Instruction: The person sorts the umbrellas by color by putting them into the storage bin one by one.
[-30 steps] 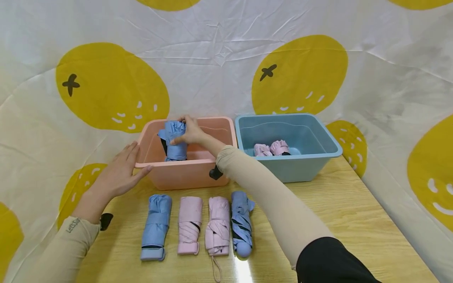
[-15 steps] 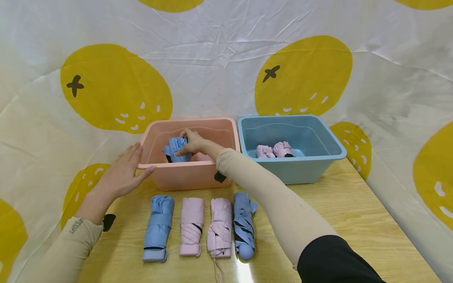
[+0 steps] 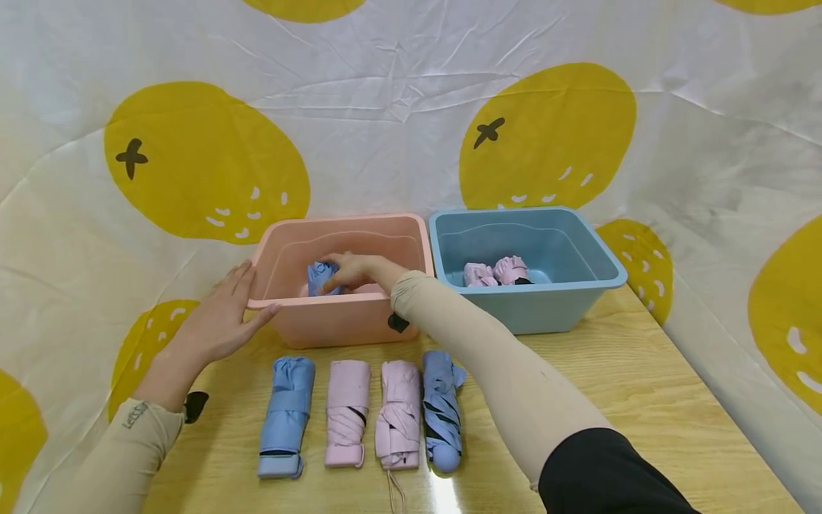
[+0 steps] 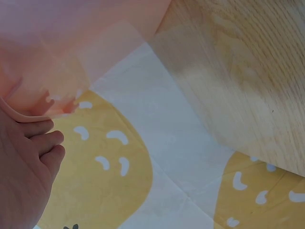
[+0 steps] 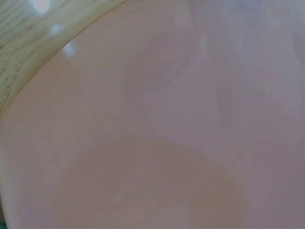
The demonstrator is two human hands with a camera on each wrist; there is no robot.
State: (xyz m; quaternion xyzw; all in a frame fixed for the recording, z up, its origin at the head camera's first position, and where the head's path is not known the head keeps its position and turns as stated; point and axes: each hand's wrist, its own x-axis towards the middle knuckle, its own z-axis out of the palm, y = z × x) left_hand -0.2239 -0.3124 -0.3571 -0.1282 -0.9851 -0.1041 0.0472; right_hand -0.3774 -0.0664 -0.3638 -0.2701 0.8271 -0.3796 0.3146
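Observation:
My right hand reaches down inside the pink bin and holds a blue folded umbrella with thumb and fingers. The bin's front wall hides the umbrella's lower part. Against the bin's left rim rests my left hand, fingers extended and thumb apart along the front corner. The left wrist view shows that hand's fingers at the bin's edge. Only the blurred pink wall and some table fill most of the right wrist view.
A blue bin beside the pink one contains two pink folded umbrellas. In front lie a blue umbrella, two pink umbrellas and a darker blue one on the wooden table. Behind hangs a lemon-print cloth.
My right hand has lowered the blue umbrella from rim height down into the pink bin. My left hand has stayed at the bin's left rim.

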